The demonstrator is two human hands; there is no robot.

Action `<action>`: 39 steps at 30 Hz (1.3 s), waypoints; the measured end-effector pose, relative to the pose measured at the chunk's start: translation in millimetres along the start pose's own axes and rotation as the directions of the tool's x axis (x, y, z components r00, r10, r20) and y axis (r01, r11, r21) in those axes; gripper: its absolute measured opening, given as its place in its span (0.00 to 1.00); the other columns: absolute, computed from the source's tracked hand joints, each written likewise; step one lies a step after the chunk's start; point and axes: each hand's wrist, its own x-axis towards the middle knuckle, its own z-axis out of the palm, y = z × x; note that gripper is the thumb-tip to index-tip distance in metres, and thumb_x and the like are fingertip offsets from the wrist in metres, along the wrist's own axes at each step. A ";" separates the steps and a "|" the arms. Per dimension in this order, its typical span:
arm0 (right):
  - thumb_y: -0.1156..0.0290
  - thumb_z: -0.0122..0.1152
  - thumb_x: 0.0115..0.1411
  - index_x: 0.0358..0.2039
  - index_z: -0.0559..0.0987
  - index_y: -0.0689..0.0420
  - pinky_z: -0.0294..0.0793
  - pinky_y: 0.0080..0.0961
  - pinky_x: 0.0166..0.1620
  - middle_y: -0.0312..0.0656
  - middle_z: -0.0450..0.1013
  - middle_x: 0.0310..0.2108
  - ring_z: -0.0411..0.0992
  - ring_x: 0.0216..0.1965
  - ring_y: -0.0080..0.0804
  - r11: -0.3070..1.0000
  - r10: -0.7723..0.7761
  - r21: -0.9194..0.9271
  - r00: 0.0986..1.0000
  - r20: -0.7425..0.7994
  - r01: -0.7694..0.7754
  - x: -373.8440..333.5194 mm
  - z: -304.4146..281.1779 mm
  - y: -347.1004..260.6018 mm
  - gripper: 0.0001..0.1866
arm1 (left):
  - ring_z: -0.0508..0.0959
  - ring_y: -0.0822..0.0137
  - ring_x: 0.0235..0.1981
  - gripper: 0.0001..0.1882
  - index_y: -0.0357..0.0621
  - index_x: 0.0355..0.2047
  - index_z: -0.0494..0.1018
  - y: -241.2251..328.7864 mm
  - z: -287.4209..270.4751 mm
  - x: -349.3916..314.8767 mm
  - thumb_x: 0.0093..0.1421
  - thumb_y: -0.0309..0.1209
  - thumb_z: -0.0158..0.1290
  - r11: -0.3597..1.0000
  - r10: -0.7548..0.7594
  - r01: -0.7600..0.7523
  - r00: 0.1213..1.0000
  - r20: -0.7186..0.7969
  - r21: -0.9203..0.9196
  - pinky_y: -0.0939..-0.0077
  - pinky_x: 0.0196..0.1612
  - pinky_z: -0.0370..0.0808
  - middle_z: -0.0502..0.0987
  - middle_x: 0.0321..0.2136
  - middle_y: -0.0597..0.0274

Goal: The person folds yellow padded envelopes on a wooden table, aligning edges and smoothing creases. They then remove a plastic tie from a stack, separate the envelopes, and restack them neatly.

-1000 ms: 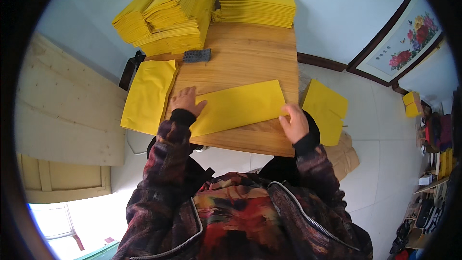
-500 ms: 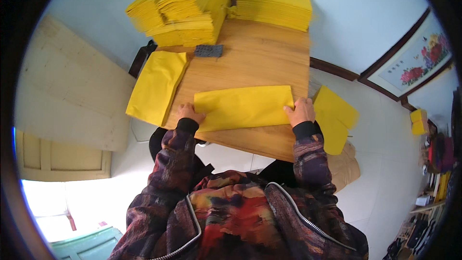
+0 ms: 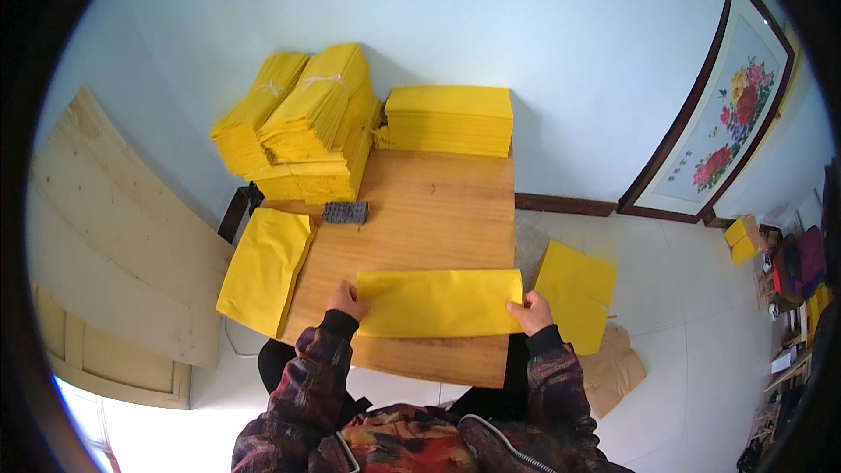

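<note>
A long folded yellow sheet (image 3: 438, 302), paper-like or cloth-like, stretches across the near part of the wooden table. My left hand (image 3: 349, 300) is closed on its left end, and my right hand (image 3: 532, 313) pinches the right end between thumb and fingers. Whether the sheet rests on the tabletop or is slightly lifted I cannot tell. To the left of my left hand, another yellow piece (image 3: 265, 271) lies flat, reaching over the table's left edge. Beyond it sits a small dark grey textured block (image 3: 345, 213).
Tied yellow bundles (image 3: 315, 105) are piled at the table's (image 3: 438, 201) far left, beside a neat yellow stack (image 3: 448, 123) against the wall. Right of the table is a yellow item (image 3: 574, 293) above brown paper (image 3: 613, 372). A wooden board (image 3: 123, 236) leans at left.
The view has tilted upward, so the table and hands appear lower. Both hands still hold the sheet's ends; the sheet now looks more level, and my right hand grips lower along its end.
</note>
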 end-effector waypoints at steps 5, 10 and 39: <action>0.68 0.66 0.48 0.24 0.71 0.62 0.67 0.27 0.29 0.38 0.70 0.22 0.68 0.25 0.26 0.999 -0.051 -0.012 0.996 0.067 0.052 11.5 -22.3 -26.0 0.14 | 0.74 0.66 0.25 0.27 0.44 0.42 0.66 11.9 -6.0 4.8 0.40 0.25 0.64 0.892 -0.196 0.257 0.961 0.194 -0.372 0.72 0.27 0.73 0.70 0.21 0.62; 0.72 0.65 0.50 0.26 0.70 0.60 0.69 0.25 0.29 0.36 0.71 0.25 0.69 0.26 0.24 0.968 -0.194 0.184 0.974 0.121 0.170 74.8 -53.7 -79.6 0.10 | 0.75 0.67 0.26 0.41 0.52 0.62 0.53 60.5 -42.4 49.9 0.50 0.16 0.56 0.571 -0.126 0.423 0.892 0.434 -0.703 0.77 0.27 0.74 0.76 0.30 0.56; 0.68 0.64 0.53 0.31 0.76 0.64 0.70 0.24 0.34 0.40 0.73 0.28 0.70 0.29 0.27 0.971 -0.212 0.094 0.972 -0.099 0.221 421.3 -41.1 -238.6 0.12 | 0.69 0.56 0.46 0.32 0.34 0.59 0.54 227.8 -53.2 462.0 0.55 0.21 0.54 0.751 0.023 -0.109 0.990 -0.138 -0.652 0.65 0.49 0.69 0.66 0.49 0.50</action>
